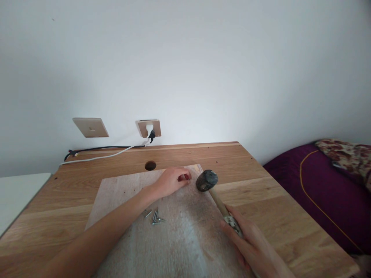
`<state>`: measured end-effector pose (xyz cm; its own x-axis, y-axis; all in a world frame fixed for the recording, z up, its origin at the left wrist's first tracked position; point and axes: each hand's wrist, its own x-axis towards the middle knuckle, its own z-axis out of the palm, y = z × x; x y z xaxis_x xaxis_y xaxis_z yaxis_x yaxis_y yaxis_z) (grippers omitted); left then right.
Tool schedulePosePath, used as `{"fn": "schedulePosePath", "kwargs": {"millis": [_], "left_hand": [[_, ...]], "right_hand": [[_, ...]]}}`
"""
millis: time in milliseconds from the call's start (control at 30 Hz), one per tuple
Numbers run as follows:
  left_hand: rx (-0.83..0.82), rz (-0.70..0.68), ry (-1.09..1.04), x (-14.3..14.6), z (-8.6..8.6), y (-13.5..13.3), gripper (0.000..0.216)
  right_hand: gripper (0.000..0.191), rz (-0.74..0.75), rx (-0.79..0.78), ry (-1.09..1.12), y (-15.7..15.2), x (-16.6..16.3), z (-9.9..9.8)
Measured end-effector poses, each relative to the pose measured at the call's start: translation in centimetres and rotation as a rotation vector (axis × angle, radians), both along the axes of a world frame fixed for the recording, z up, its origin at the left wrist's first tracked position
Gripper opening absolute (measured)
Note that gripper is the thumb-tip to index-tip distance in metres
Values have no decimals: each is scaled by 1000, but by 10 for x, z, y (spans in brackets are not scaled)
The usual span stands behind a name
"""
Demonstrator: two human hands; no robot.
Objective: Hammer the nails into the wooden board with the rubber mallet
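Fingers of the right hand point(251, 241): wrapped around the handle of a dark-headed mallet point(206, 180), at a patterned grip.
Screws point(154, 216): a small loose pile lying on the pale board point(171, 251), just beside the left forearm.
Fingers of the left hand point(174, 181): curled, thumb and fingertips narrowly spaced, near the board's far right corner; I cannot tell whether they pinch anything.
Mallet head: near the left fingertips, at the board's right edge; contact is unclear.
Table point(252, 193): wooden, under the board, with 1 round hole point(150, 165) beyond it.
Purple fabric point(292, 173): right of the table.
Cables point(108, 156): 1 white, 1 black, along the table's far left.
Wall plates point(91, 127): 2, the right with plugs in it.
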<state>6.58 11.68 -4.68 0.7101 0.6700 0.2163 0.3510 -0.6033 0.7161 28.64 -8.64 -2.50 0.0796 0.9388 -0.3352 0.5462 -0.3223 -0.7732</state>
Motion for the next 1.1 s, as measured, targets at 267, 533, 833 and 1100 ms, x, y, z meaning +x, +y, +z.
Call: {"fn": "schedulePosePath", "kwargs": {"millis": [267, 533, 833, 1100], "left_hand": [[-65, 37, -39, 2, -8, 0, 44], [50, -25, 83, -36, 35, -9, 26], [415, -287, 594, -71, 53, -78, 13], [334, -252, 490, -68, 49, -61, 17]], "right_hand": [[62, 74, 173, -127, 19, -14, 20], [57, 78, 225, -247, 3, -10, 9], [49, 38, 335, -290, -23, 4, -14], [51, 46, 340, -274, -30, 10, -14]]}}
